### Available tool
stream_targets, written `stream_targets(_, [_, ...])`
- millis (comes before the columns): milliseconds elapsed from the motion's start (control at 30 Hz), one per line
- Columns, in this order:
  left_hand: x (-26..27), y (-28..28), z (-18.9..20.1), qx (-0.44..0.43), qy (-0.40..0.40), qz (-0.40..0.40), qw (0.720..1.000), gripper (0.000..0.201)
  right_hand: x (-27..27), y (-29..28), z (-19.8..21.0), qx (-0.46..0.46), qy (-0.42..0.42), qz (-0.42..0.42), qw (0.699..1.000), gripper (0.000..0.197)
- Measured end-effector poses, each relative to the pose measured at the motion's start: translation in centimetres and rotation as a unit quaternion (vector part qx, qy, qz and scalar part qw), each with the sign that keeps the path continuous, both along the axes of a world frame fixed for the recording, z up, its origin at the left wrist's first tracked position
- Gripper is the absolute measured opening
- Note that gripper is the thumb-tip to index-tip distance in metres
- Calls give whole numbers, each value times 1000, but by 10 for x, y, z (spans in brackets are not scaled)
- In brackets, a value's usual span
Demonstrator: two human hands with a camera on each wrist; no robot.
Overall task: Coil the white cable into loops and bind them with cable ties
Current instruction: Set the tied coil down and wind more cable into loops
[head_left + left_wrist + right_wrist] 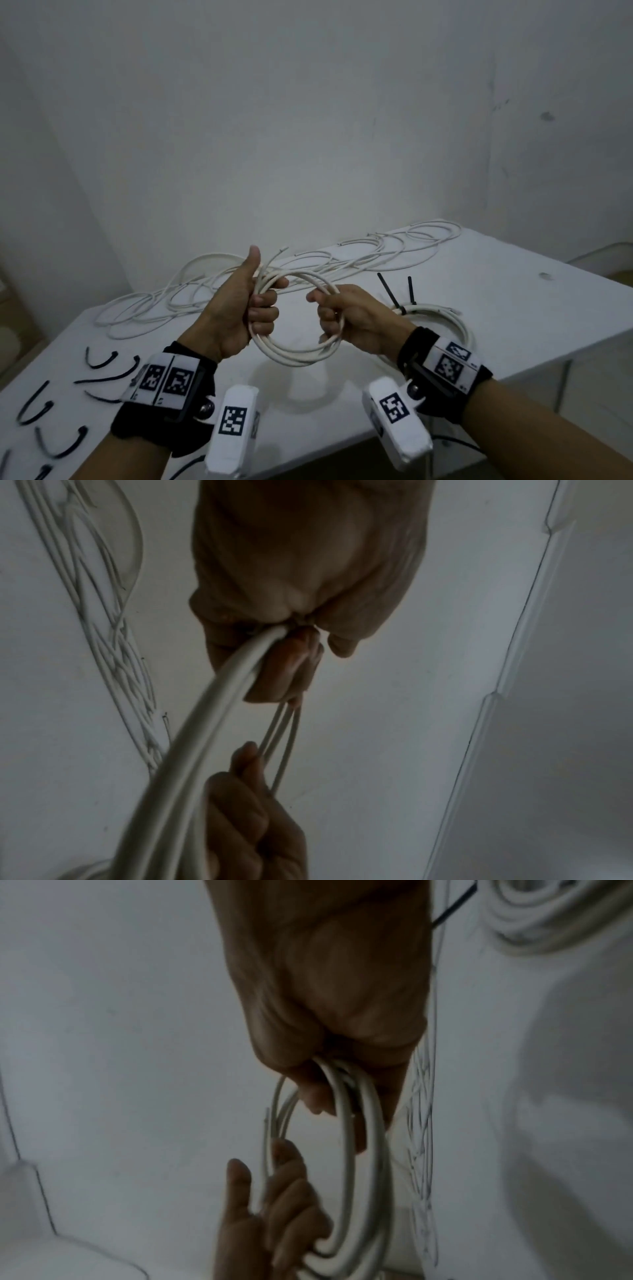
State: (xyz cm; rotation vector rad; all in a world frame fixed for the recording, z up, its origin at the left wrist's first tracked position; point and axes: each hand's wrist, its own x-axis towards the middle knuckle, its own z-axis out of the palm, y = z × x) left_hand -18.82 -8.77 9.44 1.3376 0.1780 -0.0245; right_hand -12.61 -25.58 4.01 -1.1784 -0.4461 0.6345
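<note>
Left hand [239, 308] and right hand [346, 318] each grip opposite sides of the coiled white cable [298, 353].

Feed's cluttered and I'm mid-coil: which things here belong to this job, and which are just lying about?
Job:
- coil, gripped by left hand and right hand
- loose ties

Lying about:
- tied coil
- loose cables
- table

bare table [513, 308] right, loose cables [239, 281] behind, cable ties [51, 411] left
</note>
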Motion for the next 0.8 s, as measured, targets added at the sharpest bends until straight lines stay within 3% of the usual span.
stream_targets(133, [0, 1, -15, 101, -51, 68, 991, 28, -1, 3, 5, 120, 109, 22, 987, 13])
stream_targets(233, [1, -2, -22, 102, -73, 75, 989, 15, 0, 4, 5, 158, 122, 0, 980, 33])
stream_targets(300, [0, -5, -24, 103, -78, 60, 990, 15, -1, 6, 2, 152, 117, -26, 981, 34])
stream_targets(467, [2, -7, -24, 28, -90, 70, 993, 24, -5, 7, -5, 65, -19, -76, 995, 24])
stream_targets(600, [5, -2, -22, -5, -94, 77, 993, 26, -9, 5, -9, 64, 0, -52, 997, 18])
stream_targets(700, [4, -2, -23, 46, -92, 64, 993, 20, -8, 7, -9, 56, -26, -118, 991, 14])
stream_targets(800, [2, -7, -25, 147, -102, 64, 982, 18, -6, 10, -9, -1, -135, -196, 971, 21])
